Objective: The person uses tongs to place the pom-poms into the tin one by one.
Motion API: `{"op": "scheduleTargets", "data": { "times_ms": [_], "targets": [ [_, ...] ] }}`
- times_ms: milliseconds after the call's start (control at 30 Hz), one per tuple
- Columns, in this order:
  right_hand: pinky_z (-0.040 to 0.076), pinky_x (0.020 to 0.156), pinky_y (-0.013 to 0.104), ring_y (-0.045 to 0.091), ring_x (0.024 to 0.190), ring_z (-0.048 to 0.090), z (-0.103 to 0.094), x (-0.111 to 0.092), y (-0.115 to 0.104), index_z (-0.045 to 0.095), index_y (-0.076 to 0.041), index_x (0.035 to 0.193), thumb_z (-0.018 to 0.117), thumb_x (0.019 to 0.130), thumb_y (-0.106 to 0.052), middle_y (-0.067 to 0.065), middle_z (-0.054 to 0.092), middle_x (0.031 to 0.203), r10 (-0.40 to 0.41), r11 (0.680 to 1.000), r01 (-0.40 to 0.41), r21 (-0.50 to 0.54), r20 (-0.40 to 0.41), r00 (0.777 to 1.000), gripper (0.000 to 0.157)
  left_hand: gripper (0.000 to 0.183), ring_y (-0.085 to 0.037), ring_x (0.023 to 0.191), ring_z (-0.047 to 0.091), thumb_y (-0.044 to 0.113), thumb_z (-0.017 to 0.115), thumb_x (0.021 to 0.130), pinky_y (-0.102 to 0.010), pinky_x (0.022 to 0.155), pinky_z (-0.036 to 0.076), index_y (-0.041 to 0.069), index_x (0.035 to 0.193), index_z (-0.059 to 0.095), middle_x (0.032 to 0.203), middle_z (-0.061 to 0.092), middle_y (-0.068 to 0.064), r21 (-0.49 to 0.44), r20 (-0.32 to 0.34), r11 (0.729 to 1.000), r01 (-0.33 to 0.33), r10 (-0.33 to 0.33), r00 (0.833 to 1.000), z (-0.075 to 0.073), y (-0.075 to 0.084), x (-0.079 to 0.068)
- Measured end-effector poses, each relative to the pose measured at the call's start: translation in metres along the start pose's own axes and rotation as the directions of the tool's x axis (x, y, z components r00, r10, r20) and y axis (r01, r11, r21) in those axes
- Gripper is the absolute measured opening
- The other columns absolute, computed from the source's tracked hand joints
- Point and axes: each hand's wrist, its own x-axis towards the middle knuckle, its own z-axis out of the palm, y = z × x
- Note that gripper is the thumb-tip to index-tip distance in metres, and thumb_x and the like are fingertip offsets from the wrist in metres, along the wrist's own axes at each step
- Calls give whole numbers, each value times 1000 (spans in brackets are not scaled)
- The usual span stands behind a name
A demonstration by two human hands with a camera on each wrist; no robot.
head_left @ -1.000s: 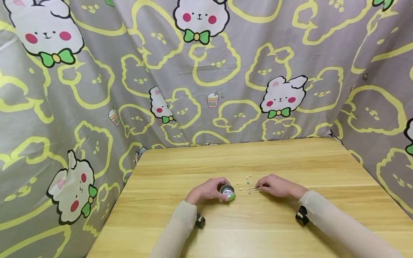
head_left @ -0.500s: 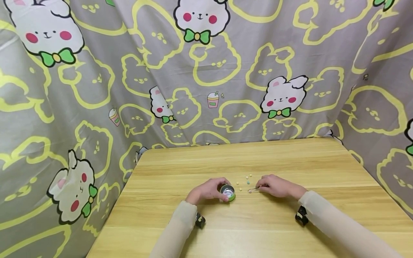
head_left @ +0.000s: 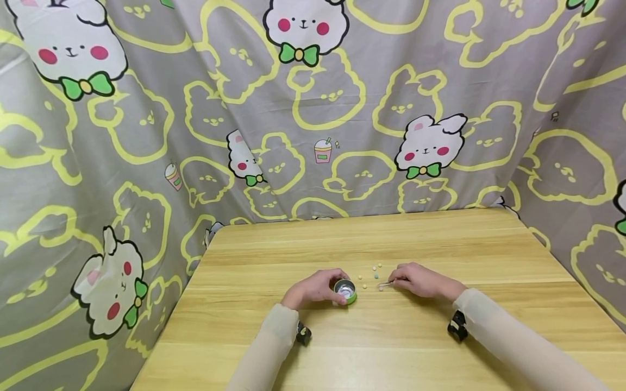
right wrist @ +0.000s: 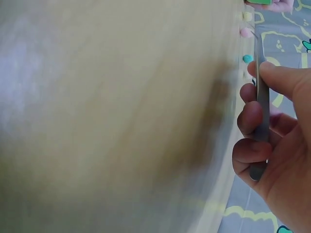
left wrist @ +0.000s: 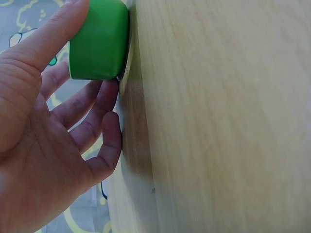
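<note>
A round green tin with a silvery inside stands open-topped on the table. My left hand grips its side between thumb and fingers; the left wrist view shows the tin's smooth green wall. In my right hand are metal tweezers, held between the thumb and curled fingers. Their tips are at a small pink ball; whether they pinch it I cannot tell. Beyond lie a teal ball, a whitish ball and several yellow balls, between the tin and the right hand.
The wood-grain table runs back to a grey patterned curtain, which also hangs at both sides. Black devices are strapped at both wrists, close above the tabletop.
The tweezer tips and the pink ball have shifted slightly to the right and away from me. My left hand and the tin stay in place, as do the other balls.
</note>
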Motion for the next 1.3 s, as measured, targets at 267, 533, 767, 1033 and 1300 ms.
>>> {"op": "scheduleTargets", "data": {
  "times_ms": [267, 533, 767, 1033, 1300],
  "targets": [
    [47, 76, 34, 10, 88, 57, -6, -2, 0, 69, -14, 105, 58, 95, -14, -8, 60, 95, 36, 999, -36, 19, 1, 999, 16, 42, -6, 90, 55, 24, 81, 76, -24, 82, 44, 19, 112, 58, 97, 60, 10, -3, 7, 1000, -16, 16, 1000, -1, 0, 0],
    [46, 72, 31, 7, 83, 53, -5, -4, -1, 69, -14, 103, 58, 94, -16, -9, 58, 92, 52, 998, -53, 24, 29, 998, 14, 41, -7, 91, 55, 23, 81, 76, -25, 83, 43, 19, 111, 58, 98, 61, 8, -12, 4, 1000, -5, 5, 1000, -1, 3, -1],
    [46, 73, 32, 7, 84, 54, -3, -4, 1, 69, -13, 103, 58, 94, -14, -9, 58, 92, 39, 999, -40, 8, 28, 999, 14, 41, -8, 92, 56, 23, 81, 76, -25, 83, 43, 19, 111, 58, 100, 62, 6, -18, 7, 1000, 3, -3, 1000, -1, 5, -2],
    [47, 74, 32, 7, 84, 55, -2, -6, 4, 69, -12, 103, 58, 94, -12, -9, 59, 92, 13, 1000, -13, 3, 11, 1000, 15, 42, -7, 92, 55, 23, 81, 76, -25, 83, 43, 20, 111, 58, 99, 61, 9, -18, 10, 1000, 3, -3, 1000, -2, 4, -1],
    [46, 71, 30, 5, 82, 54, -2, -6, 5, 69, -12, 103, 59, 94, -13, -9, 59, 91, -4, 1000, 4, 8, -5, 1000, 14, 41, -7, 91, 55, 22, 81, 76, -24, 83, 43, 20, 110, 58, 98, 61, 8, -7, 8, 1000, -4, 4, 1000, -1, 4, -1]
  ]
}}
